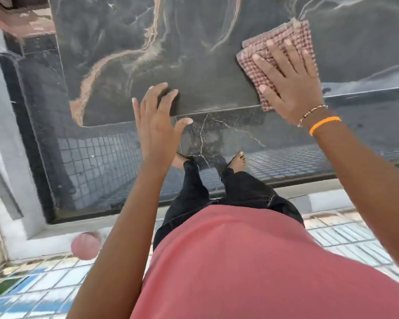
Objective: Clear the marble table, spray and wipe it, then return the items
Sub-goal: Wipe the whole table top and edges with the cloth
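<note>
The dark marble table (148,54) with tan and white veins fills the upper part of the head view. A folded pink waffle-textured cloth (286,42) lies flat near the table's front edge at the right. My right hand (290,86) presses down on the cloth with its fingers spread. My left hand (154,118) is at the table's front edge, fingers apart, fingertips over the rim, holding nothing.
Below the table lies dark stone flooring with small square tiles (97,162) and my bare feet (237,161). A round pink object (85,246) sits at the lower left on a pale ledge. White and blue tiles (32,288) run along the bottom.
</note>
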`<state>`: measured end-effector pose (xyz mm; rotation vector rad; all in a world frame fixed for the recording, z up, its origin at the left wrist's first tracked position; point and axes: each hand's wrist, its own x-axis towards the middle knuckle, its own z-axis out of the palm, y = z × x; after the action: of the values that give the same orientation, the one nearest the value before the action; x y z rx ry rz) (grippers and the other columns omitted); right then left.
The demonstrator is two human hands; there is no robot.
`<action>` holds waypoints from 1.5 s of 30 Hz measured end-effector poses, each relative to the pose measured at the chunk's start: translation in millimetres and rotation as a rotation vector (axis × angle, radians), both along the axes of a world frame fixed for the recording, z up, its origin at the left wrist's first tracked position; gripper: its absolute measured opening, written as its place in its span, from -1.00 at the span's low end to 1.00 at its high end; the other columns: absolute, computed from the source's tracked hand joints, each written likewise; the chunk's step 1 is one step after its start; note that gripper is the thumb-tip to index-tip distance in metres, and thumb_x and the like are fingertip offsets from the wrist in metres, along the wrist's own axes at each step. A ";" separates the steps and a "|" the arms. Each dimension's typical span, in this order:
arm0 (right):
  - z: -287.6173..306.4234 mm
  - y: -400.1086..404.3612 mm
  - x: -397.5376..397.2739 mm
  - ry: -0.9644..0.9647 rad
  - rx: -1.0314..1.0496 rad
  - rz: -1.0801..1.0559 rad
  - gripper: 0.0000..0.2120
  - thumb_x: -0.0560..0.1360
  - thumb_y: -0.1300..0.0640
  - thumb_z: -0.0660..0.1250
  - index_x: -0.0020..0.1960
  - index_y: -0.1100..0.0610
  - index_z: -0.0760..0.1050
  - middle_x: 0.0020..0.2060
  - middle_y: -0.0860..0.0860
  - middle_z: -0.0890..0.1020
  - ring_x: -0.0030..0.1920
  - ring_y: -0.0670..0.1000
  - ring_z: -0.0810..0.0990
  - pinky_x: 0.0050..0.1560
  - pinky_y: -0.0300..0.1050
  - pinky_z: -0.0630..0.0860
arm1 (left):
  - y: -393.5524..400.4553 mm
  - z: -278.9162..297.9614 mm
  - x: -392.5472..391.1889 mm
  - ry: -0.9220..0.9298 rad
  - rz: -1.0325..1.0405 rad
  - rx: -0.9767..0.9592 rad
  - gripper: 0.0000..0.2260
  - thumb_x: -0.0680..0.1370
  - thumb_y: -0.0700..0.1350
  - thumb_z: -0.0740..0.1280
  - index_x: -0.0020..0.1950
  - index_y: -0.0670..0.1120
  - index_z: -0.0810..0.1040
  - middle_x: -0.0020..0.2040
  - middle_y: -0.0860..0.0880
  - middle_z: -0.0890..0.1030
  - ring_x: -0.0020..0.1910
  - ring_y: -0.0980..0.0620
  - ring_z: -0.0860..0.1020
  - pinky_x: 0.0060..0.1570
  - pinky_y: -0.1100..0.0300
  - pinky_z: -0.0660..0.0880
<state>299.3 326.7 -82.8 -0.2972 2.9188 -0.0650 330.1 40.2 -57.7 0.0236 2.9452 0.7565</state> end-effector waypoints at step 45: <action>-6.9 38.2 24.0 0.024 -0.207 0.074 -0.47 0.55 -0.11 0.04 0.50 -0.10 0.11 0.54 -0.02 0.12 0.54 0.11 0.04 0.45 0.11 -0.15 | 181.3 -7.9 7.2 -0.009 -0.079 -0.120 -0.31 0.39 -0.17 0.48 0.43 -0.21 0.23 0.45 -0.14 0.24 0.43 -0.15 0.22 0.43 -0.20 0.15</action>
<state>323.3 364.9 -89.7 -0.4404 2.9244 -0.3556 337.3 221.5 -65.6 0.1256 2.9556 0.5666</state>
